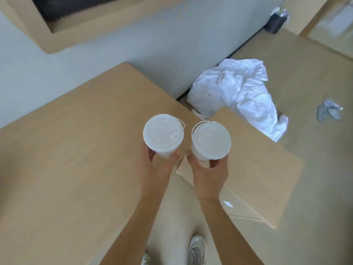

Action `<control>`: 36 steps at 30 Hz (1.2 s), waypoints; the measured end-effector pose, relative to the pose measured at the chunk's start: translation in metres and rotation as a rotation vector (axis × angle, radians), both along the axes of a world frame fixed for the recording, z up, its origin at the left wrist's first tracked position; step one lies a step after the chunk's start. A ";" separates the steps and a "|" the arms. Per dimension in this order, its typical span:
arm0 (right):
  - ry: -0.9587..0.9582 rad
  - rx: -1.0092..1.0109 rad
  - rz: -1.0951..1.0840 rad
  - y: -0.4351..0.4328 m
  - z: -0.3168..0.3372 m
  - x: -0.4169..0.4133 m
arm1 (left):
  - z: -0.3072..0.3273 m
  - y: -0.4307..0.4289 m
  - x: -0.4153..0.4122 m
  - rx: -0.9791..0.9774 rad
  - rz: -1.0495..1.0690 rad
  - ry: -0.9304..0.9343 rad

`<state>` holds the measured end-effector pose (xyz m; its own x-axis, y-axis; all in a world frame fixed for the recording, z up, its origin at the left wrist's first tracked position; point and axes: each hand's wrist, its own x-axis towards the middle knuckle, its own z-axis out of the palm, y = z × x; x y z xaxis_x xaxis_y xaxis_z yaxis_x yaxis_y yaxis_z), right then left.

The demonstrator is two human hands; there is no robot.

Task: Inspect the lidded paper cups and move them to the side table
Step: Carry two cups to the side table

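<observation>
I hold two white paper cups with white plastic lids, seen from above. My left hand (155, 167) grips the left cup (163, 133) from below, over the right edge of the big wooden table (72, 150). The right cup (211, 142) sits in my right hand (207, 172), above the near corner of the smaller side table (267, 161). Both cups stand upright, side by side, a small gap between them. Their lids are closed, and the lids hide most of the cup walls.
A crumpled white sheet or bag (238, 92) lies on the floor beyond the side table. A dark bin (277, 22) stands by the far wall. A pair of grey slippers (329, 110) lies at right. My shoes (196, 249) show below.
</observation>
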<state>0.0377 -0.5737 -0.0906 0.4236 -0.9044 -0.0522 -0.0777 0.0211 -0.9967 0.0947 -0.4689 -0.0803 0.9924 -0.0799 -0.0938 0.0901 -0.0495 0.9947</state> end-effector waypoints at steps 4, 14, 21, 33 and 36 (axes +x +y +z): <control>0.017 0.018 -0.117 -0.070 -0.009 -0.049 | -0.016 -0.077 -0.030 0.010 -0.141 0.020; 0.148 0.061 -0.310 -0.221 -0.074 -0.170 | -0.083 -0.247 -0.116 0.089 -0.456 0.021; 0.312 0.102 -0.420 -0.271 -0.158 -0.232 | -0.162 -0.311 -0.152 0.156 -0.640 0.030; 0.450 0.200 -0.425 -0.291 -0.239 -0.253 | -0.237 -0.333 -0.163 0.220 -0.745 0.035; 0.466 0.231 -0.418 -0.290 -0.246 -0.255 | -0.245 -0.333 -0.163 0.237 -0.752 0.025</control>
